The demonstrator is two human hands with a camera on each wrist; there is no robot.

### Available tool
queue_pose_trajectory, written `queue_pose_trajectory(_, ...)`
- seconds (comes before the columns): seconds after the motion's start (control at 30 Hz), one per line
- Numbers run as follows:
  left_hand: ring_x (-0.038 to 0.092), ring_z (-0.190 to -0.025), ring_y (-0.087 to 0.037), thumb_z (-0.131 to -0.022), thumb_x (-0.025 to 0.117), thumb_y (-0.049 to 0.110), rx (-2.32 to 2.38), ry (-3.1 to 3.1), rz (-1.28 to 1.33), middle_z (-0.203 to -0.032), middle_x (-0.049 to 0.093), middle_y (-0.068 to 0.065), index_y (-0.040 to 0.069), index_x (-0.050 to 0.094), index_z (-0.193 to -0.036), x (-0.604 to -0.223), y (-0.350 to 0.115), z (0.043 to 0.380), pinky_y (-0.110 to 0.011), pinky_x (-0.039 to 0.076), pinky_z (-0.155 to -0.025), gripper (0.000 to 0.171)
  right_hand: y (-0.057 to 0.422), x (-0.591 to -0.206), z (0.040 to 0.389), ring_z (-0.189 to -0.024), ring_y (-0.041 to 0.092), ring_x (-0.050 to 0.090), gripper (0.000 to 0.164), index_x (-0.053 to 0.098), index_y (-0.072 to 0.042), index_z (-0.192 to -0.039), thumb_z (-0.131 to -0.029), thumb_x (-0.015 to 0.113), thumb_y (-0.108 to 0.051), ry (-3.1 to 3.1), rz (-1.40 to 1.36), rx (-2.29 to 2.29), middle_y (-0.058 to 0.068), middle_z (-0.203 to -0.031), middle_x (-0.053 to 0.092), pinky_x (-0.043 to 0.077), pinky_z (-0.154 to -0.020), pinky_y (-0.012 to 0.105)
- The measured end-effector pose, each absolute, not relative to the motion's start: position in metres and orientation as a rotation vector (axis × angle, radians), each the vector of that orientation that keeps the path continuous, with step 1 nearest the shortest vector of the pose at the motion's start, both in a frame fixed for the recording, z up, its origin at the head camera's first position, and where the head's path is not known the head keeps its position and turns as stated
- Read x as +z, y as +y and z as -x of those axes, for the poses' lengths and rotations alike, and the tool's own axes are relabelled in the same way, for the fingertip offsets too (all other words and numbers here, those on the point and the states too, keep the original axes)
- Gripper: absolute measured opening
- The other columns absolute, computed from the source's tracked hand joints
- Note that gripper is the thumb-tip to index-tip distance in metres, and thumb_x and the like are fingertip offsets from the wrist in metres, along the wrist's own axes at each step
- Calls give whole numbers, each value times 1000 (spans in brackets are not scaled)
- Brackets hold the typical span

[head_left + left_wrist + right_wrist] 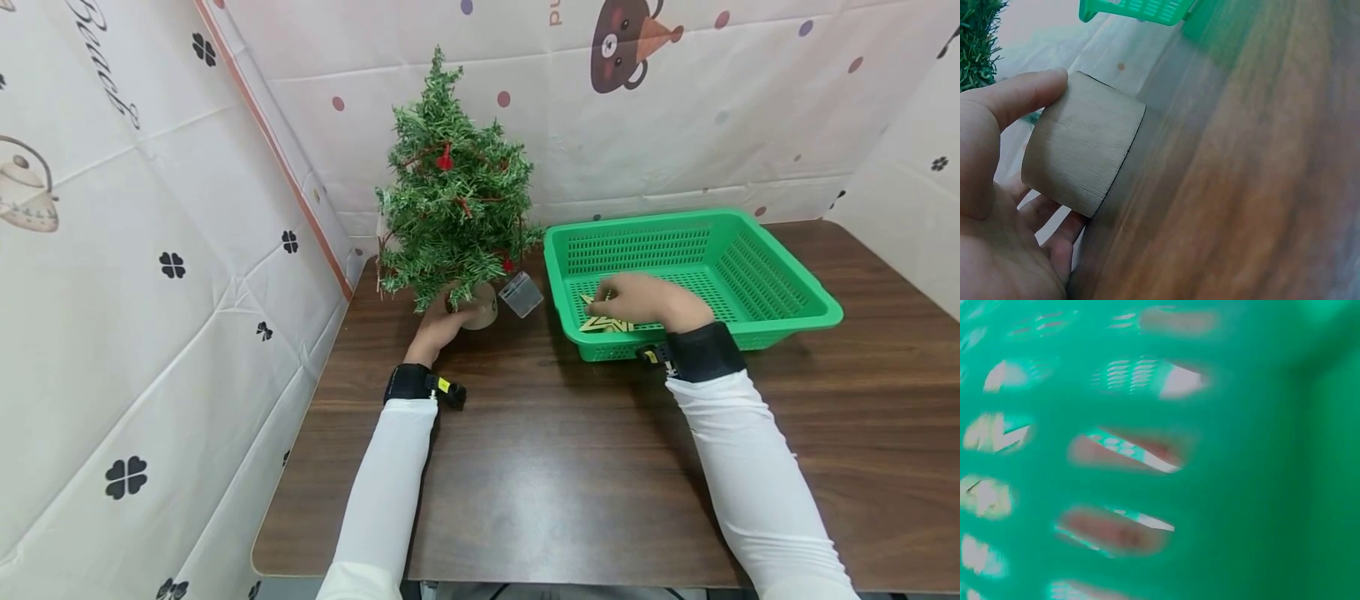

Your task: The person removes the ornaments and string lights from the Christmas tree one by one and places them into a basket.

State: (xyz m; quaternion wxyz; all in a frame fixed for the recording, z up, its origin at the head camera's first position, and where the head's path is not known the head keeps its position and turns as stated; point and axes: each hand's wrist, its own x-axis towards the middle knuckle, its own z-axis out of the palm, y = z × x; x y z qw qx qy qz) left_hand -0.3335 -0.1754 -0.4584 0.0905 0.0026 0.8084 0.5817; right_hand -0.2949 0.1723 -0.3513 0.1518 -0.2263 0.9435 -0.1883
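Note:
A small green artificial Christmas tree (453,200) with red ornaments stands at the back left of the table. My left hand (437,327) grips its round, wood-like base (1085,144); in the left wrist view the thumb lies along one side and the fingers curl round the other. My right hand (648,300) reaches into a green plastic basket (787,312), its fingertips down at yellowish star ornaments (609,325) near the left end. I cannot tell whether it pinches a star. In the right wrist view, the basket's slotted wall (1241,456) hides most of that hand.
A small clear, flat square piece (521,294) lies between the tree base and the basket. Patterned sheets (675,125) hang behind and to the left. The brown wooden table (555,467) extends in front, its near edge by the forearms.

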Motion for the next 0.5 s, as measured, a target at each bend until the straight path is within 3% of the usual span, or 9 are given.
queue_pose_trajectory(0.13,34,-150,-35,-90,75,47,1684,2407,-52,-167,26,-13,30,28,-161,-459,-179,336,-52,37,-119,87,158,-341,280,-86,22,63,30,71,-7,-112,-103,60,-34,2836,617,-664,12,-109,71,53,-76,42)
queue_pose_trajectory(0.23,29,-153,-34,-89,75,49,1670,2419,-71,-168,25,-12,28,25,-163,-459,-178,336,-50,33,-123,91,152,-334,275,-86,22,64,29,71,-9,-109,-102,61,-35,2912,625,-727,9,-103,73,53,-78,44)
queue_pose_trajectory(0.5,23,-156,-32,-96,68,42,1668,2348,-110,-169,19,-9,37,20,-163,-457,-178,333,-52,30,-124,82,142,-324,268,-84,21,65,23,73,-13,-102,-102,62,-34,3028,671,-807,5,-95,73,53,-76,41)
